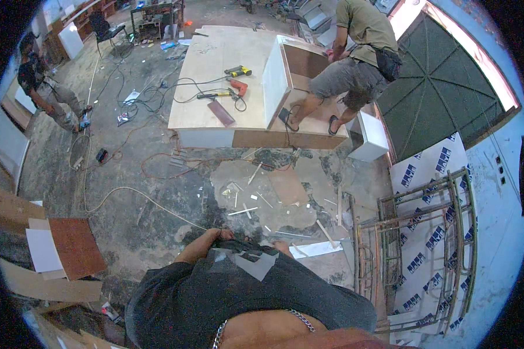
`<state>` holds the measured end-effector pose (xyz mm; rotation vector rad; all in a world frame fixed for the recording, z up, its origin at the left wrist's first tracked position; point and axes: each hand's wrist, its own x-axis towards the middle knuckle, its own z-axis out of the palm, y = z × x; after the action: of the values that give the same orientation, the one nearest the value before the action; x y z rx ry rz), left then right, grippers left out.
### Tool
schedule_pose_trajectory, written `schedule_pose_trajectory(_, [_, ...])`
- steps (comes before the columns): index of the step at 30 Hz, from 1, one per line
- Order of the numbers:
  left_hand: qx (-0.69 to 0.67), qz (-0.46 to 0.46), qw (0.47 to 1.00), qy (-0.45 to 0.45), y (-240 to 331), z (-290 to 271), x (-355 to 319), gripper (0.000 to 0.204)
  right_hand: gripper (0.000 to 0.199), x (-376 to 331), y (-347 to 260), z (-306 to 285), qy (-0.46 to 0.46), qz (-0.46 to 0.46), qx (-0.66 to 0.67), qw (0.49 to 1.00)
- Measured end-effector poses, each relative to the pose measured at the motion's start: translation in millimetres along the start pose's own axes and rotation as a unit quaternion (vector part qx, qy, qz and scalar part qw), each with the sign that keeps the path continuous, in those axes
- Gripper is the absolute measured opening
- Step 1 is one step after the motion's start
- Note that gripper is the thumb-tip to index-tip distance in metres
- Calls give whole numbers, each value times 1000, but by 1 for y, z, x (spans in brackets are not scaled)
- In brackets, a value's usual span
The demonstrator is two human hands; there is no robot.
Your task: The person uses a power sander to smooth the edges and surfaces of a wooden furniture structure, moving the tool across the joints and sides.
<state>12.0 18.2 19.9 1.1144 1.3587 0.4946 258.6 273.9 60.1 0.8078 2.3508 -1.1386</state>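
Note:
In front of my dark shirt, my left hand (pixel 222 234) is low with its fingers curled inward; what lies in them is hidden. A thin pale hose (pixel 140 193) crosses the floor and reaches my left wrist. My right hand (pixel 282 249) shows only in part past the shirt, and its fingers are hidden. Beside it on the floor lies a white strip of board (pixel 317 249), with a thin wooden strip (pixel 327 232) across it.
Ahead stands a large wooden platform (pixel 215 58) bearing an orange drill (pixel 237 88), a yellow tool (pixel 239 71) and an open cabinet (pixel 297 64). A person (pixel 361 52) stands on it; another person (pixel 49 87) is far left. Metal frames (pixel 419 250) lean right. Offcuts and cords litter the floor.

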Motion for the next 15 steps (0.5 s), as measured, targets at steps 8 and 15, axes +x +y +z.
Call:
schedule_pose_trajectory(8, [3,-1,1000,0,-10,1,4,37,45,-37,-66,-29,0,201,136,970])
schedule_pose_trajectory(15, [2,-5,1000,2,-12,0,2,38,39,-13,-29,-8,-8,29,-71,997])
